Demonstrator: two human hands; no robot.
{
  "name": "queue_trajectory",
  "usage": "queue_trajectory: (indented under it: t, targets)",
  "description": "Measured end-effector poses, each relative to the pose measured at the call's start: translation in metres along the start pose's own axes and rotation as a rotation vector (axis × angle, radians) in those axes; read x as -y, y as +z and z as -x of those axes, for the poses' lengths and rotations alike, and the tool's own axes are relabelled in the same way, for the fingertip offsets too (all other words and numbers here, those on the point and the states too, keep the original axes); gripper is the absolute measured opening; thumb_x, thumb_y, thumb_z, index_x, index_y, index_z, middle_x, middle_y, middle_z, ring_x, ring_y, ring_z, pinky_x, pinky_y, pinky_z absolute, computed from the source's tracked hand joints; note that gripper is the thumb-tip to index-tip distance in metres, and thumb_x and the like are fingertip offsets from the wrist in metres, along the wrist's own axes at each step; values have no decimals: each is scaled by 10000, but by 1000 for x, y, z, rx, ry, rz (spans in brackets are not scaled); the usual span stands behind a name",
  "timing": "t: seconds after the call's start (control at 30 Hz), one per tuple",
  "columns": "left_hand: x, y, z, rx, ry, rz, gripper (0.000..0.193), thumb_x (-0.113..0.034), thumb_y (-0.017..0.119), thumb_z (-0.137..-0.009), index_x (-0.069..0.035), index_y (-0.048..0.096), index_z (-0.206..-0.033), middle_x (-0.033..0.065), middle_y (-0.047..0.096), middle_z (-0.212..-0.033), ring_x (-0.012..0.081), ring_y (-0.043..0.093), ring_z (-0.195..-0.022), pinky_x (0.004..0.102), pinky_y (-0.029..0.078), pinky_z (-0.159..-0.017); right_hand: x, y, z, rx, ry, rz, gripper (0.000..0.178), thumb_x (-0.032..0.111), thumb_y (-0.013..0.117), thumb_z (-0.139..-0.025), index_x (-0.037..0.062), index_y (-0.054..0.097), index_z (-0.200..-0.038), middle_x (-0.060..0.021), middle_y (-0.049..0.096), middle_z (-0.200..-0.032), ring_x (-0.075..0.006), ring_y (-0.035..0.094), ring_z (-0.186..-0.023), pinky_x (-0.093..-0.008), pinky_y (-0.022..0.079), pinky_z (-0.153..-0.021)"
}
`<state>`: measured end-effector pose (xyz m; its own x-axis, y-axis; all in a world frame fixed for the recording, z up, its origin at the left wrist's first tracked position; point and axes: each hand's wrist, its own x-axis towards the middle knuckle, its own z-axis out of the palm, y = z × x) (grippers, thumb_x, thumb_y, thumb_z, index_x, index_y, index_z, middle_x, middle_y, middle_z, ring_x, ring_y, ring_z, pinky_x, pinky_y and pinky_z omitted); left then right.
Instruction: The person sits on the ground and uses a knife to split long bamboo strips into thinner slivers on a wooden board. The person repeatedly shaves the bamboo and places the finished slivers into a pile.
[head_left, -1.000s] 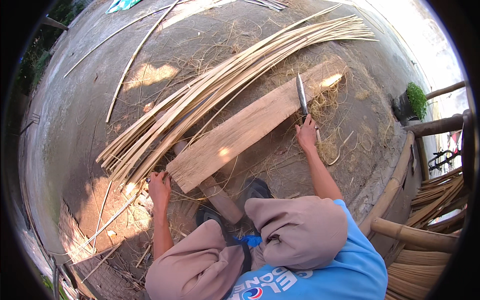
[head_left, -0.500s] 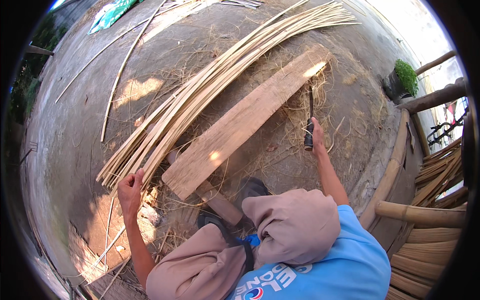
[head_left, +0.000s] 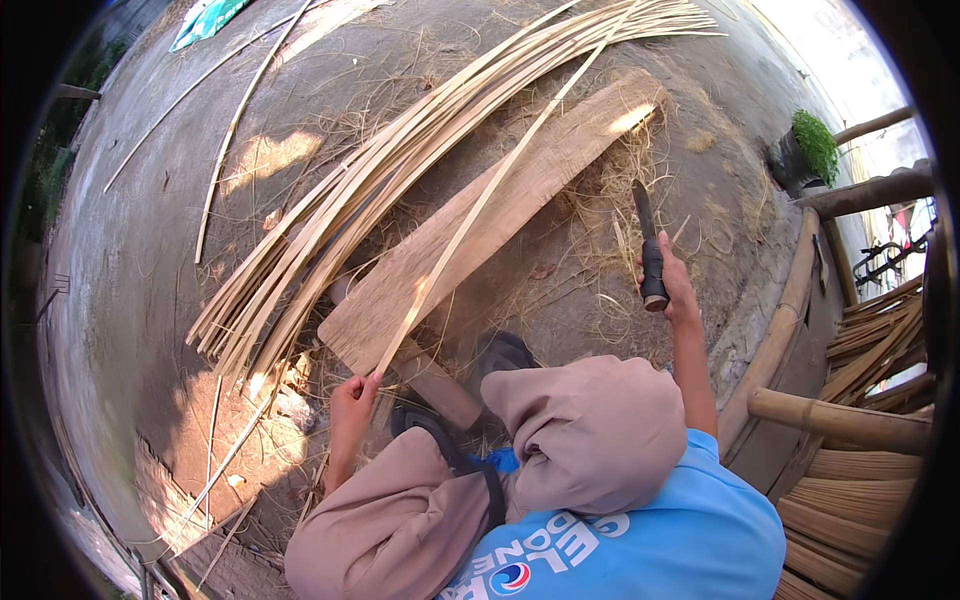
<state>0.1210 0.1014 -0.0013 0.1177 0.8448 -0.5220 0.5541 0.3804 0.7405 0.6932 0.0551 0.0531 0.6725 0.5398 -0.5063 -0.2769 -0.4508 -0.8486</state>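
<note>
Pinched in my left hand [head_left: 352, 408] is the near end of a long, thin bamboo strip [head_left: 462, 232]. The strip slants up and to the right across a wooden plank [head_left: 400, 290], and its far end overlaps the bundle. My right hand [head_left: 672, 280] grips the dark handle of a knife [head_left: 652, 262], its blade pointing away from me, to the right of the plank and apart from the strip. Left of the plank lies a bundle of pale bamboo strips [head_left: 390, 165], fanned out at its far end.
Thin shavings [head_left: 620, 200] litter the ground by the plank. A round log [head_left: 436, 390] lies under the plank's near end. At the right are a bamboo rail [head_left: 840, 418], stacked strips [head_left: 850, 500] and a potted green plant [head_left: 812, 150]. Loose strips [head_left: 232, 135] lie far left.
My left hand has moved right, from the bundle's near end to the plank's, bringing one strip across the plank. My right hand with the knife has shifted right, and the blade shows more broadly.
</note>
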Motion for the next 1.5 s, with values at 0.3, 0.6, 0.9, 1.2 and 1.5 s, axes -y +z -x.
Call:
queue_trajectory:
  t: [0.3, 0.6, 0.9, 1.2, 1.5]
  targets:
    - [11, 26, -1, 49, -40, 6, 509, -479, 638, -1035, -44, 618, -772, -23, 519, -611, 64, 435, -569, 290, 331, -529, -20, 69, 13, -58, -867, 874, 426, 386, 633, -1017, 54, 592, -1282, -203, 655, -1115, -390, 686, -998, -489, 547, -841]
    - [-10, 16, -9, 311, -191, 212, 547, -541, 628, -1029, -95, 586, -715, -71, 432, -597, 37, 375, -525, 246, 272, -483, -52, 168, -29, 224, -607, 1034, 608, 553, 555, -1030, -46, 635, -965, -281, 690, -820, -476, 694, -803, -524, 543, -722]
    - [3, 20, -6, 503, -396, 400, 526, -550, 637, -1024, -125, 530, -732, -108, 374, -549, 5, 283, -426, 217, 187, -407, -102, 155, 60, 733, -886, 972, 607, 548, 629, -996, -23, 616, -794, -248, 622, -653, -415, 665, -668, -508, 516, -660]
    - [29, -44, 36, 561, -482, 320, 507, -531, 623, -1040, -128, 551, -741, -104, 393, -597, 21, 299, -494, 232, 207, -454, -61, 141, 19, 637, -764, 1057, 644, 603, 614, -988, -7, 590, -782, -220, 625, -650, -379, 640, -601, -495, 512, -617]
    - [77, -99, 88, 508, -578, 252, 475, -491, 611, -1057, -124, 575, -757, -109, 405, -627, 35, 327, -522, 244, 232, -472, -61, 151, -9, 704, -845, 1125, 661, 624, 620, -972, 7, 584, -738, -175, 619, -617, -326, 676, -624, -473, 532, -602]
